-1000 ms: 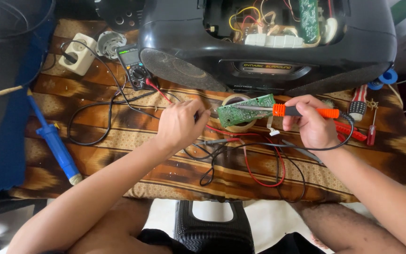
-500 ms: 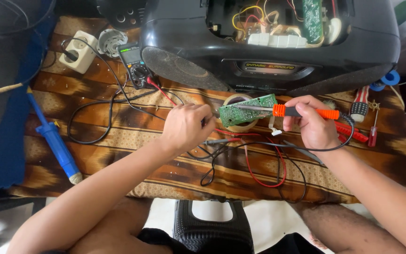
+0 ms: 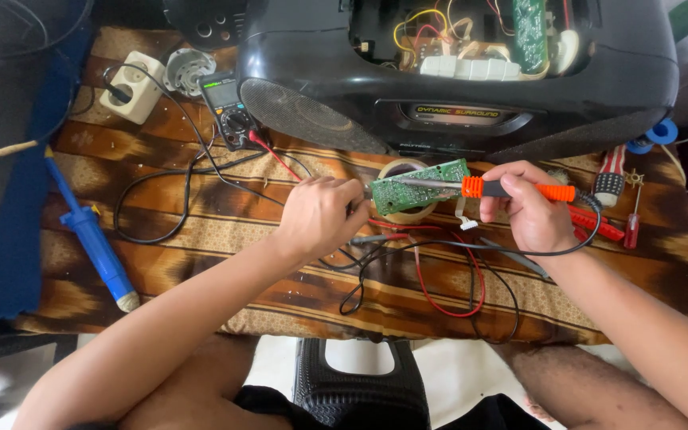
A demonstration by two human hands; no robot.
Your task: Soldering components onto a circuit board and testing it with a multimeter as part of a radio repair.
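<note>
Fingers [image 3: 497, 209] around soldering iron [image 3: 519, 189]

Left hand [image 3: 322, 216] curled into a loose fist, knuckles upward, fingertips tucked under and hidden, thumb side turned toward the right hand [image 3: 529, 213]. Right hand closed in a pen-like grip, fingers [image 3: 511, 173] wrapped over the top, thumb beneath. Both forearms bare, coming in from the lower corners, wrists nearly straight.

- A home repair corner, worked sitting on the floor.
- Opened black stereo [image 3: 455, 72] at the top, wiring exposed.
- Multimeter [image 3: 228, 107], socket strip [image 3: 130, 86] upper left.
- Patterned brown cloth [image 3: 201, 231] strewn with screwdrivers [image 3: 623, 195] and cables.
</note>
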